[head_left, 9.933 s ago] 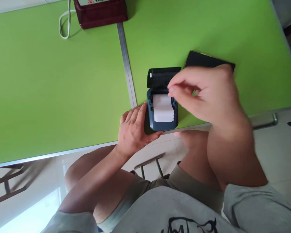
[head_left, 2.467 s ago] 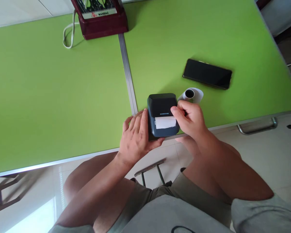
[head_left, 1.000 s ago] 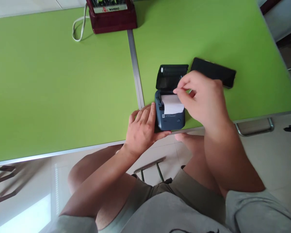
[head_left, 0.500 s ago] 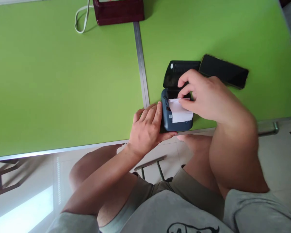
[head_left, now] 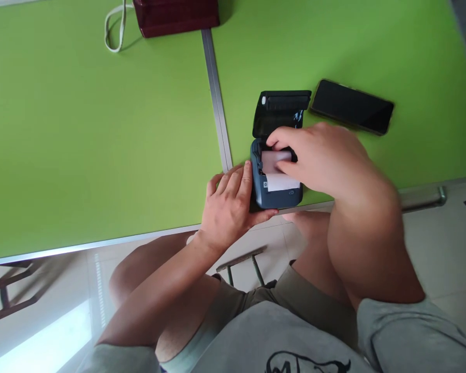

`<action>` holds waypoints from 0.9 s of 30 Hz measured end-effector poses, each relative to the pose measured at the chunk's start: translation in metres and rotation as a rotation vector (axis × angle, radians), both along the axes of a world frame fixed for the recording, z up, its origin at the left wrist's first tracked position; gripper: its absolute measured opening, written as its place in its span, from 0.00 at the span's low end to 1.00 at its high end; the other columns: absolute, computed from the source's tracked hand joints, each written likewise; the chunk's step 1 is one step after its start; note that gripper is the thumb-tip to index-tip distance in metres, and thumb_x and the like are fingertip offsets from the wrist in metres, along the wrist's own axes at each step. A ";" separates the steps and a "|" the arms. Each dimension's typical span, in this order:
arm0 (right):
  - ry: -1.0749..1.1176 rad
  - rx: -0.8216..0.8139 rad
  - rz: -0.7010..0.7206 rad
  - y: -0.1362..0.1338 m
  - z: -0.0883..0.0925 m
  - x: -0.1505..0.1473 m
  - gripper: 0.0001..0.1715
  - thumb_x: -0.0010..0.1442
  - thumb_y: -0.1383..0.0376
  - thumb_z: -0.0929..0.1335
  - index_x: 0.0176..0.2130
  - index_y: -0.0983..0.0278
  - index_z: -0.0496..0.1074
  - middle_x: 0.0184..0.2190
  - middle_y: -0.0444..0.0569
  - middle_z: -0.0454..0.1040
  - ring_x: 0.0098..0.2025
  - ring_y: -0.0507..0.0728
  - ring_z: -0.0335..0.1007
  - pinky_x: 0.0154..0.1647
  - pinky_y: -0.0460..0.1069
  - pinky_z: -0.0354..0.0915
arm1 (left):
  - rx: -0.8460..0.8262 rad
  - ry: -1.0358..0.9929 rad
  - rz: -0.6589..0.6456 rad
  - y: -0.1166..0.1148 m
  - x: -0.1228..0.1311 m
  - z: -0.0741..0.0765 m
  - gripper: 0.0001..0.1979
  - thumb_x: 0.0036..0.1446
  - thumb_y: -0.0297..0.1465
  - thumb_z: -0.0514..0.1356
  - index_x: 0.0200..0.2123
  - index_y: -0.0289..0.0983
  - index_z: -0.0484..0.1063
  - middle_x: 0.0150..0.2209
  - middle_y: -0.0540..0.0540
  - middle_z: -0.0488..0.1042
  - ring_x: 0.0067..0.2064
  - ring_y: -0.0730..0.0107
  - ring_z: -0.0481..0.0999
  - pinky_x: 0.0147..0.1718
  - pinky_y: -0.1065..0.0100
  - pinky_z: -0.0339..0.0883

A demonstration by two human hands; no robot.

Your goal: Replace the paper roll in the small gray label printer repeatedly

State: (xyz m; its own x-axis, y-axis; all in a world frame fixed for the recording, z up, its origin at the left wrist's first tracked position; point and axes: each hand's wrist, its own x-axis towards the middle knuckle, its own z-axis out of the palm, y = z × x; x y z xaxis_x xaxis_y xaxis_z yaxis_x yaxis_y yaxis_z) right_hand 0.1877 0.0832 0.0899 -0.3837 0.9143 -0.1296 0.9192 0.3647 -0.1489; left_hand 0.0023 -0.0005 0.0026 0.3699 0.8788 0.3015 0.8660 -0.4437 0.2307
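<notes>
A small dark-blue portable printer [head_left: 259, 197] stands near the table's front edge, its black lid [head_left: 274, 116] raised. Inside it sits a white paper roll [head_left: 271, 161], and the loose end of the paper lies over the front of the body. My left hand [head_left: 229, 202] grips the printer, fingers pressed along its left side and thumb under its front edge. Over the compartment, my right hand [head_left: 314, 155] is curled with thumb and fingertips on the paper roll; part of the roll is hidden beneath it.
A black phone [head_left: 353, 106] lies on the green table [head_left: 101, 140], right of the lid. At the far edge of view stands a dark-red box-like object [head_left: 176, 18] with a white cord [head_left: 121, 31]. A metal strip [head_left: 216, 98] crosses the tabletop.
My right hand has moved lower into the compartment, its fingers now on the roll. More of the roll's top shows, and the loose paper lies flatter over the front. The view has shifted slightly.
</notes>
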 end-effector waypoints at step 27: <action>0.851 0.155 -0.605 0.015 -0.038 0.099 0.43 0.64 0.50 0.47 0.69 0.51 0.67 0.43 0.59 0.79 0.27 0.62 0.62 0.30 0.58 0.56 | -0.106 -0.015 0.021 0.000 0.000 0.001 0.57 0.62 0.69 0.42 0.70 0.24 0.62 0.62 0.25 0.75 0.62 0.45 0.75 0.62 0.52 0.62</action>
